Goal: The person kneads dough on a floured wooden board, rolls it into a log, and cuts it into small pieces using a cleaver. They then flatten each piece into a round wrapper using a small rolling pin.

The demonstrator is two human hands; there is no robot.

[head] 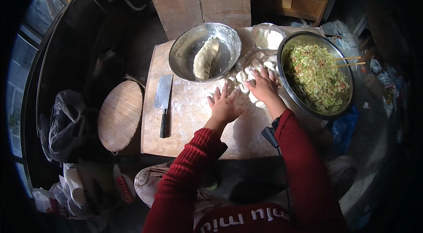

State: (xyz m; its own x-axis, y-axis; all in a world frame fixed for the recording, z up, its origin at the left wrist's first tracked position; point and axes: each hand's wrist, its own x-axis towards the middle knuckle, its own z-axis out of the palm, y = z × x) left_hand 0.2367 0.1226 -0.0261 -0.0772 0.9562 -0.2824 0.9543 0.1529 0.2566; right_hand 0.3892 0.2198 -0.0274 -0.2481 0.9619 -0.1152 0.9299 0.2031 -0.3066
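Note:
Several small pieces of dough [241,76] lie in a floury cluster on the wooden board [195,114]. My right hand [264,89] rests on the cluster with its fingers spread. At the cluster's left edge my left hand [225,105] is spread over the floured board; whether a piece lies under its fingertips is hidden. Just beyond my hands is a metal basin [178,52] holding a thick roll of dough [206,58]. A rolling pin [245,59] lies between that basin and the cluster, partly hidden by dough. Neither hand grips anything.
A cleaver [163,95] lies on the board's left. To the right, a steel bowl [282,67] holds chopped vegetable filling [315,74] and chopsticks [347,65]. A clear bowl of flour [269,38] stands behind. Left of the board is a round slatted tray [120,115].

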